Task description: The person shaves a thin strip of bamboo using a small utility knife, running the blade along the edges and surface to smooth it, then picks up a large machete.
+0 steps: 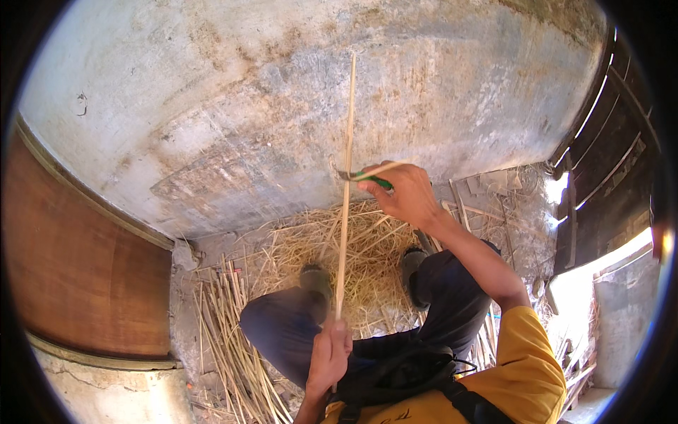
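A long, pale bamboo strip (346, 212) stands up in front of me, its far tip against the stained wall. My left hand (330, 353) is closed around its near end, above my lap. My right hand (406, 194) grips a knife (374, 178) with a green handle, and its short dark blade lies across the strip about halfway up. A thin pale sliver (388, 167) runs from the blade over the fingers of my right hand; whether it is still joined to the strip I cannot tell.
Shavings (360, 240) cover the floor around my boots. Several long bamboo strips (240, 346) lie in a bundle left of my legs. The weathered wall (282, 127) rises close ahead. A brown wooden panel (92, 261) stands at the left, and dark slats (607, 155) at the right.
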`<action>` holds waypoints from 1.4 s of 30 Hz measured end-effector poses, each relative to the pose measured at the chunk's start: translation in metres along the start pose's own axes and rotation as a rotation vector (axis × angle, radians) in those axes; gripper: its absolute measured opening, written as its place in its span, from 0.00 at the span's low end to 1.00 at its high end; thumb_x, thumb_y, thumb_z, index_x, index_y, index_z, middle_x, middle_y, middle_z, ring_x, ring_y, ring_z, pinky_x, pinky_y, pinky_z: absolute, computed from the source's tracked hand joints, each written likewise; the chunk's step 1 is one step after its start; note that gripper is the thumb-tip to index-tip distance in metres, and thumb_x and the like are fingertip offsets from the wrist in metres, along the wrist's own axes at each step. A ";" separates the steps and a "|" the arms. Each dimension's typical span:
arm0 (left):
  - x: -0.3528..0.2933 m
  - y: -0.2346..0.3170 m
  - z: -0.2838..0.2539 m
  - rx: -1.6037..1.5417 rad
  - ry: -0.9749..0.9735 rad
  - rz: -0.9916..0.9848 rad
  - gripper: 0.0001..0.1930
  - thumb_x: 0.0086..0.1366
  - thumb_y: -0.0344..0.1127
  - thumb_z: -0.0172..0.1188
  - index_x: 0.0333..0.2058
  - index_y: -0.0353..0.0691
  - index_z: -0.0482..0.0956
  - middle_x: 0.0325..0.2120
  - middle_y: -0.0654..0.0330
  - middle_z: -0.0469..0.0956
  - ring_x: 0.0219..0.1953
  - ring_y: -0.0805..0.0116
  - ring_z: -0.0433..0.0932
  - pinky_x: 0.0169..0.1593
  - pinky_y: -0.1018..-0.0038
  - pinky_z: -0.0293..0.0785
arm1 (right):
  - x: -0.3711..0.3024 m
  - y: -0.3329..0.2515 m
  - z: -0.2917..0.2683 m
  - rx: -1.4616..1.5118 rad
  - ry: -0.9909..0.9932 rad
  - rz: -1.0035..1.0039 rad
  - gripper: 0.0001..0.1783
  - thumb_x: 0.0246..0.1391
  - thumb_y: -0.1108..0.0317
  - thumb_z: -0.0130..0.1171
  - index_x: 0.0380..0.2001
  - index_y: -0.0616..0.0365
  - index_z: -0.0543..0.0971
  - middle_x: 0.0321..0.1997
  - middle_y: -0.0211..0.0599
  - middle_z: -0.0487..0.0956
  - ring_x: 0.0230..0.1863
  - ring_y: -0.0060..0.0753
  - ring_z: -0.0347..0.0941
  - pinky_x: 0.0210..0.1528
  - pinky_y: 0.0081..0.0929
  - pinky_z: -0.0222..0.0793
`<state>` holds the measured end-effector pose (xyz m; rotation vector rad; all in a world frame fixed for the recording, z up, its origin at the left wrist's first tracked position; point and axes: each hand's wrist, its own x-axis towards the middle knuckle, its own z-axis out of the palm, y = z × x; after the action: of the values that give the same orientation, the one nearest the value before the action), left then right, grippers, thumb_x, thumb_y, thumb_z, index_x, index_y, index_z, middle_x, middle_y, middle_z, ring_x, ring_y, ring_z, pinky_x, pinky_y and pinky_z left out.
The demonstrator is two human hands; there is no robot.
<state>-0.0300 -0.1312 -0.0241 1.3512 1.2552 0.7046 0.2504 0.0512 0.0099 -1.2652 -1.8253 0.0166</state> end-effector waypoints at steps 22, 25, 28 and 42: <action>-0.006 -0.010 -0.005 -0.085 0.009 0.044 0.14 0.82 0.41 0.49 0.39 0.35 0.71 0.19 0.64 0.71 0.19 0.77 0.69 0.24 0.75 0.66 | 0.012 0.051 -0.004 0.860 -0.424 0.626 0.21 0.75 0.53 0.55 0.54 0.60 0.82 0.22 0.17 0.59 0.21 0.13 0.50 0.24 0.22 0.50; 0.001 0.005 -0.003 0.012 0.129 0.086 0.12 0.81 0.40 0.53 0.42 0.35 0.73 0.20 0.63 0.73 0.21 0.76 0.73 0.25 0.74 0.68 | 0.008 0.042 -0.009 0.723 -0.490 0.499 0.22 0.75 0.51 0.56 0.54 0.60 0.82 0.23 0.18 0.64 0.22 0.14 0.54 0.25 0.22 0.53; 0.004 0.026 -0.002 0.086 0.189 0.076 0.10 0.80 0.38 0.55 0.44 0.37 0.73 0.21 0.65 0.72 0.22 0.79 0.70 0.26 0.75 0.66 | -0.002 0.040 0.001 0.600 -0.555 0.331 0.22 0.73 0.50 0.58 0.55 0.59 0.82 0.28 0.21 0.74 0.27 0.13 0.63 0.28 0.22 0.58; 0.017 -0.001 0.010 0.185 0.178 0.369 0.05 0.77 0.29 0.57 0.46 0.36 0.73 0.26 0.65 0.76 0.22 0.82 0.72 0.25 0.78 0.69 | -0.023 -0.014 0.029 1.042 -0.604 0.722 0.20 0.67 0.52 0.68 0.50 0.54 0.80 0.26 0.19 0.74 0.19 0.09 0.55 0.21 0.18 0.48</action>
<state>-0.0165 -0.1188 -0.0309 1.7284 1.2456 1.0010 0.2227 0.0398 -0.0160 -1.0723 -1.3119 1.6550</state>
